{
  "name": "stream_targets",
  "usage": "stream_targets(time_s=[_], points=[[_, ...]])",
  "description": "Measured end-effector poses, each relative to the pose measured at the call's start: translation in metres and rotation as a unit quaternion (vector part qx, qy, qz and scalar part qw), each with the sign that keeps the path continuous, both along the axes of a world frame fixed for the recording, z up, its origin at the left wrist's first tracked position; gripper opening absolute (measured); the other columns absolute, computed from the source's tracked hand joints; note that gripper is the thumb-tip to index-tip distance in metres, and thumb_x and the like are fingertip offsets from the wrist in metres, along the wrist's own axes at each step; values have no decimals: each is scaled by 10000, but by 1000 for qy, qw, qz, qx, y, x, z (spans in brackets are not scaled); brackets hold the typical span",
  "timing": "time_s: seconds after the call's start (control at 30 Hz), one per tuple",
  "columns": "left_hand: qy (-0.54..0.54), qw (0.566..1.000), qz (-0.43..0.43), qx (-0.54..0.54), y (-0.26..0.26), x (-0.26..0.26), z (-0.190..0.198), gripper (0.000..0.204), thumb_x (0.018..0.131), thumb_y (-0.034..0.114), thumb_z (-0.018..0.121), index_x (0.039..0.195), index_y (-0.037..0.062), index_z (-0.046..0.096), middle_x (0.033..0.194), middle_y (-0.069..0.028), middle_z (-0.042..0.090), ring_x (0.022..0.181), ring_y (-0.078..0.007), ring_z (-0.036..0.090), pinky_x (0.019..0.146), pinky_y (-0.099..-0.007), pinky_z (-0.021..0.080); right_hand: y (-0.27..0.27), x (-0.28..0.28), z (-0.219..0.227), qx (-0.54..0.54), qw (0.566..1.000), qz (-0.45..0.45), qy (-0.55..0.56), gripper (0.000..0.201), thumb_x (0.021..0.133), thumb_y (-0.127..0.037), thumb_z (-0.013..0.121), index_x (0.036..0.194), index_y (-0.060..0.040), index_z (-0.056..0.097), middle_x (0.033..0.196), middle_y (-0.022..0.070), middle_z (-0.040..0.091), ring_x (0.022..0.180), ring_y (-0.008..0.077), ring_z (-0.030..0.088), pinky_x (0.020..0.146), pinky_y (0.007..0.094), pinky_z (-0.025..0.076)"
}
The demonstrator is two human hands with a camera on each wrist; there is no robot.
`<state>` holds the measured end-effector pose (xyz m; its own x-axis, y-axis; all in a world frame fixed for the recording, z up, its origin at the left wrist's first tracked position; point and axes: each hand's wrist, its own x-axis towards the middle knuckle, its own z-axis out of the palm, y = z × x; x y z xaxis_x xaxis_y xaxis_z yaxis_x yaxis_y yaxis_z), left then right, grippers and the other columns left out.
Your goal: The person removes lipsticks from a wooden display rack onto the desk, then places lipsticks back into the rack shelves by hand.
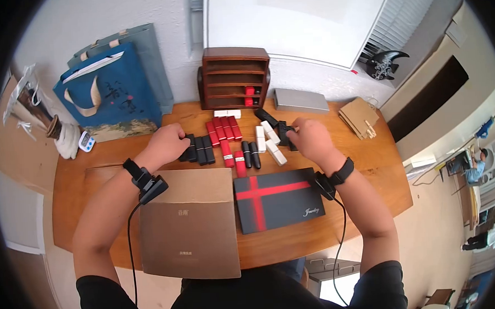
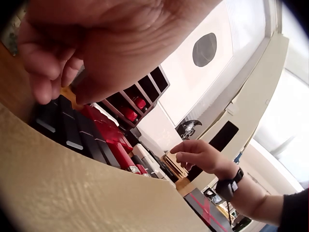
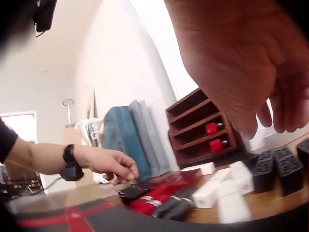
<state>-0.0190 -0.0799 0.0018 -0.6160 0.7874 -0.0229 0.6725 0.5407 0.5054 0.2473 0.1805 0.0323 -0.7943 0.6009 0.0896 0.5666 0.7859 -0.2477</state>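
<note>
My left hand [image 1: 168, 143] is at the left end of a row of black tubes [image 1: 205, 150]. In the left wrist view, the loosely bent fingers of this hand [image 2: 106, 43] hang at the black tubes [image 2: 72, 128], with no clear grip. My right hand [image 1: 312, 142] is over black boxes at the right; in the right wrist view, that hand [image 3: 241, 63] hangs with relaxed fingers above the embossed black boxes [image 3: 288, 169]. Between the hands lie red tubes [image 1: 226, 153], white tubes [image 1: 276, 152] and slim black tubes [image 1: 255, 155].
A brown wooden rack [image 1: 234, 67] holds a few red items at the back. In front lie a brown box [image 1: 187, 230] and a black box with red ribbon print [image 1: 278, 203]. Blue bag [image 1: 115, 88], silver box [image 1: 300, 100] and kraft bags [image 1: 357, 117] stand or lie around.
</note>
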Motion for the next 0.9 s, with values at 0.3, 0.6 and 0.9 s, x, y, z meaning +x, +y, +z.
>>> stream_targets(time_s=[0.3, 0.6, 0.9], points=[[19, 996, -8, -88, -11, 8, 4, 514, 814, 291, 707, 1132, -87, 566, 1025, -278, 652, 998, -405, 633, 878, -424, 496, -102, -80, -8, -115, 958, 257, 53, 268, 827, -223, 686, 918, 29, 677, 872, 230, 684, 883, 391, 662, 812, 442, 532], [-55, 995, -14, -81, -16, 16, 14, 357, 797, 267, 674, 922, -66, 647, 897, -269, 669, 909, -404, 652, 813, -440, 514, -115, -105, -26, -95, 967, 237, 10, 234, 826, -196, 669, 885, 30, 685, 910, 248, 679, 921, 389, 664, 844, 446, 535], [68, 996, -53, -25, 36, 26, 21, 341, 823, 310, 649, 872, -23, 711, 923, -245, 689, 916, -420, 653, 821, -458, 522, -58, -117, -29, -9, 996, 82, -23, 241, 831, -207, 613, 835, 13, 713, 895, 235, 694, 883, 364, 683, 810, 437, 548]])
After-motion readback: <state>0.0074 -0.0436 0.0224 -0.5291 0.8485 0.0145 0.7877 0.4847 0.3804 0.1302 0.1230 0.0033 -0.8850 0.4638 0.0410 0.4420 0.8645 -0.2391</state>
